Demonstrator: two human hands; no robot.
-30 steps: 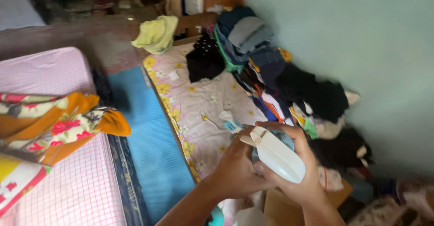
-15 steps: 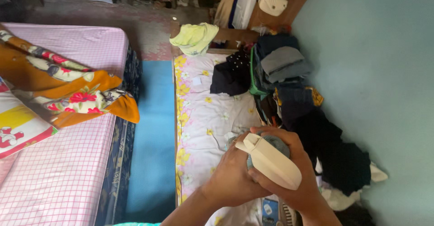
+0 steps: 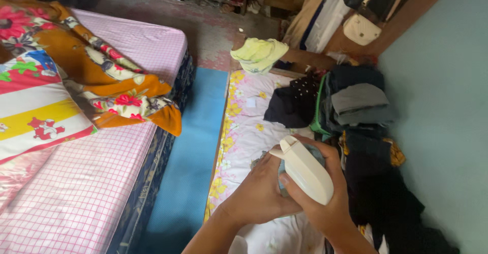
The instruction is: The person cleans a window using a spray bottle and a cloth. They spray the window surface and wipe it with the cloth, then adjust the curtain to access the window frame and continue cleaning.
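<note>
Dim soft daylight, slight blur, wide-angle distortion

A floral blanket (image 3: 109,88) and striped pillow (image 3: 35,106) lie on the pink checked bed (image 3: 86,193). Dark clothes (image 3: 356,111) (some folded) pile along the flowered mattress's (image 3: 244,137) far edge, a yellow cloth (image 3: 258,54) at its corner.

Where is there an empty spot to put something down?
The pink checked bed is bare in front of the striped pillow. The floral sheet is free between the blue mat and the clothes heap. Along the green wall it is crowded with clothes.
</note>
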